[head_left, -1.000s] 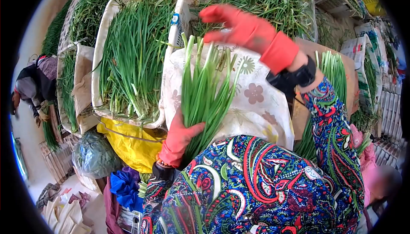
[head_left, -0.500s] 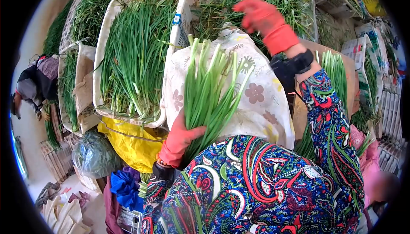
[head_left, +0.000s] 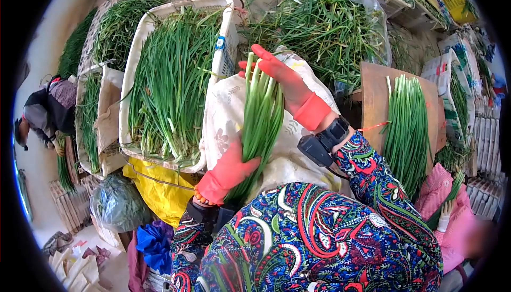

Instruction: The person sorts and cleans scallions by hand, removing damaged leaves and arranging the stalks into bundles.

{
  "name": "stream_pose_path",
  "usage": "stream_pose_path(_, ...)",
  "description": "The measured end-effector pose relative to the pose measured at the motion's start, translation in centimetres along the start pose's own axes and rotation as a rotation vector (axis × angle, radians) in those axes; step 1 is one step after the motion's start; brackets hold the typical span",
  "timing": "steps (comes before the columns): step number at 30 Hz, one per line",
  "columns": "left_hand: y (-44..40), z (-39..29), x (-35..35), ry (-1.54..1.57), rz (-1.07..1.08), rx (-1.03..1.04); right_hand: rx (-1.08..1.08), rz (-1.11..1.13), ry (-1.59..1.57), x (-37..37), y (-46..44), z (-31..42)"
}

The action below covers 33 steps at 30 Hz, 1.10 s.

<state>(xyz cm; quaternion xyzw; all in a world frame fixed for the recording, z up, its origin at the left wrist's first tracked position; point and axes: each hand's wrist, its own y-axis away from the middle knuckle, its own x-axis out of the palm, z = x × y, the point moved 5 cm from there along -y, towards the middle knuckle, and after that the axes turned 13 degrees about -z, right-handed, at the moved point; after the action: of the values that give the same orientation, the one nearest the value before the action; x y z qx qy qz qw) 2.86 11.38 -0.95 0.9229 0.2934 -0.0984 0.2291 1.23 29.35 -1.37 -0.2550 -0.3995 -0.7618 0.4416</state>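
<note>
A bunch of green chives stands above my lap, pale stem ends at the top. My left hand, in a red rubber glove, is closed round its lower leafy part. My right hand, gloved alike, reaches round the pale stem ends from the right. Some of its fingers pass behind the stems and show on their left side; one finger points up beside the tips. A flower-print cloth covers my lap under the bunch.
A white crate of chives stands at the left. More loose chives lie ahead. At the right, a laid-out bunch rests on a brown board. Other people are at the left and lower right. A yellow bag lies beside my left arm.
My right hand has come down and left from above the cloth to the stem ends. The bunch, fanned out before, is now narrower and straighter, while my left hand keeps its hold.
</note>
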Motion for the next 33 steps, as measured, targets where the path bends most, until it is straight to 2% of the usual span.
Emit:
stream_pose_path(3,0.3,-0.7,-0.1,-0.099,-0.028,0.038,0.054,-0.030,0.069,0.2,0.5,0.4)
stream_pose_path(4,-0.2,-1.1,-0.4,0.104,-0.023,-0.029,0.044,0.012,0.035,0.1,0.6,0.4)
stream_pose_path(5,-0.6,-2.7,-0.8,0.497,-0.066,-0.049,0.040,0.016,0.043,0.0,0.7,0.2)
stream_pose_path(7,-2.2,-4.3,-1.4,0.916,-0.111,-0.130,0.033,0.024,0.058,0.0,1.3,-0.2)
stream_pose_path(10,-4.8,-4.1,-2.2,0.822,-0.290,-0.175,-0.034,0.011,0.117,0.0,1.2,-0.8)
stream_pose_path(13,-6.3,-2.4,-2.6,0.570,-0.423,-0.003,-0.081,-0.021,0.148,0.1,1.3,-0.6)
stream_pose_path(15,-6.0,-1.5,-2.6,0.547,-0.459,0.008,-0.079,-0.063,0.142,-0.3,1.3,-0.5)
stream_pose_path(17,-5.6,-0.4,-2.8,0.424,-0.474,0.024,-0.114,-0.026,0.145,0.2,1.3,-0.6)
stream_pose_path(21,-5.0,-1.2,-3.0,0.371,-0.520,0.066,-0.130,0.071,0.233,2.9,2.2,-0.9)
stream_pose_path(22,-4.6,-2.2,-3.3,0.383,-0.554,0.093,-0.131,0.114,0.288,3.5,2.2,-0.8)
stream_pose_path(23,-4.3,-2.9,-3.4,0.328,-0.582,0.211,-0.137,0.158,0.341,4.1,2.0,-0.7)
stream_pose_path(24,-3.9,-3.6,-3.4,0.270,-0.604,0.328,-0.228,0.205,0.374,4.4,1.6,-0.3)
stream_pose_path(25,-3.2,-4.5,-3.5,0.210,-0.622,0.443,-0.256,0.142,0.313,5.0,1.4,0.8)
stream_pose_path(27,-2.1,-3.7,-4.7,-0.174,-0.558,0.340,-0.388,0.147,0.299,7.0,0.8,5.5)
stream_pose_path(29,-2.4,0.8,-7.9,-0.450,-0.418,0.207,-0.693,0.182,0.376,9.6,1.7,12.0)
stream_pose_path(31,-0.8,4.6,-13.2,-0.735,-0.639,0.266,-0.833,0.175,0.330,13.4,4.1,15.5)
stream_pose_path(32,0.4,4.3,-15.4,-0.611,-0.827,0.296,-0.906,0.173,0.306,15.4,5.3,17.1)
stream_pose_path(33,1.7,3.5,-17.1,-0.478,-1.010,0.322,-0.821,0.404,0.318,17.0,5.2,17.1)
